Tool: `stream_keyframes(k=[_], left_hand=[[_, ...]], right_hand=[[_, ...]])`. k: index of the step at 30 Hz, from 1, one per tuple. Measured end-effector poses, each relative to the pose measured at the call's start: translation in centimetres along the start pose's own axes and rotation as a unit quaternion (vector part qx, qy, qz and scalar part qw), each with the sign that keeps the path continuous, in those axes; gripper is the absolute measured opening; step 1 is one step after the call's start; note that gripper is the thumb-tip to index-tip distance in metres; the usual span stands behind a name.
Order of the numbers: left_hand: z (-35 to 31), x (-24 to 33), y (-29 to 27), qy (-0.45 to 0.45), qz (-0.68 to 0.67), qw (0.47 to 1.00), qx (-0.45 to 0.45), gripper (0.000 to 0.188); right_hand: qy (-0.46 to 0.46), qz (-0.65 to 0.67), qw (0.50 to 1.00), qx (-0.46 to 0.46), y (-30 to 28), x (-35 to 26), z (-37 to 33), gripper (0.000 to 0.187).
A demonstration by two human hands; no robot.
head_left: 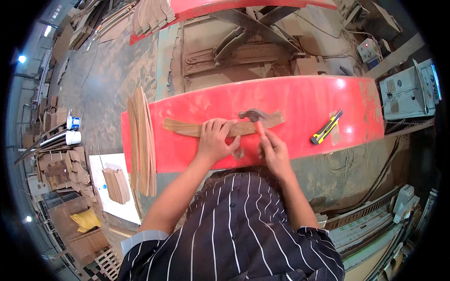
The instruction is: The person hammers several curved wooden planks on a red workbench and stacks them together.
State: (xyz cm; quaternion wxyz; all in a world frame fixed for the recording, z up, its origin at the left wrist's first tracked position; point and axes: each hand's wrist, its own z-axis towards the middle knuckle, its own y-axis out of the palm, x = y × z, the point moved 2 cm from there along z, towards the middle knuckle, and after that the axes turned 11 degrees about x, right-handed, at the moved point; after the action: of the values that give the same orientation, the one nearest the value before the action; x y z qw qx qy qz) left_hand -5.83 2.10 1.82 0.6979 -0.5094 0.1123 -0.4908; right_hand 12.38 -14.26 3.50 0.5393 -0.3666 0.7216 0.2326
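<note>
Glare whitens the red tabletop while edges bend.

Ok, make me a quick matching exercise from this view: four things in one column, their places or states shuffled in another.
Things
1. Left hand
2. Right hand
3. Yellow-and-black utility knife
4. Stack of wooden strips

Places and states
A. Across the left end of the red tabletop
B. Resting on the curved wooden piece
C. Lying toward the tabletop's right end
D. Gripping the hammer by its handle

Pairs: 1-B; 2-D; 3-C; 4-A
</note>
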Motion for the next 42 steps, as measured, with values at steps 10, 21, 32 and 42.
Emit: stream_keyframes(k=[10, 21, 32, 42], left_hand=[[0.3, 0.3, -0.8, -0.022, -0.028, 0.999, -0.005, 0.054], [0.2, 0.0, -0.7, -0.024, -0.035, 0.999, -0.012, 0.058], [0.1, -0.5, -0.7, -0.003, -0.031, 1.000, 0.002, 0.060], [0.0, -0.5, -0.7, -0.003, -0.030, 1.000, 0.000, 0.058]], right_hand=[[0.042, -0.071, 0.992, 0.093, -9.2, -0.8, 1.2, 0.053], [0.056, -0.053, 0.990, 0.121, -10.3, 1.8, -0.8, 0.055], [0.037, 0.063, 0.967, 0.242, -9.7, 1.5, -1.1, 0.055], [0.045, 0.040, 0.984, 0.168, -7.9, 2.3, -1.7, 0.053]])
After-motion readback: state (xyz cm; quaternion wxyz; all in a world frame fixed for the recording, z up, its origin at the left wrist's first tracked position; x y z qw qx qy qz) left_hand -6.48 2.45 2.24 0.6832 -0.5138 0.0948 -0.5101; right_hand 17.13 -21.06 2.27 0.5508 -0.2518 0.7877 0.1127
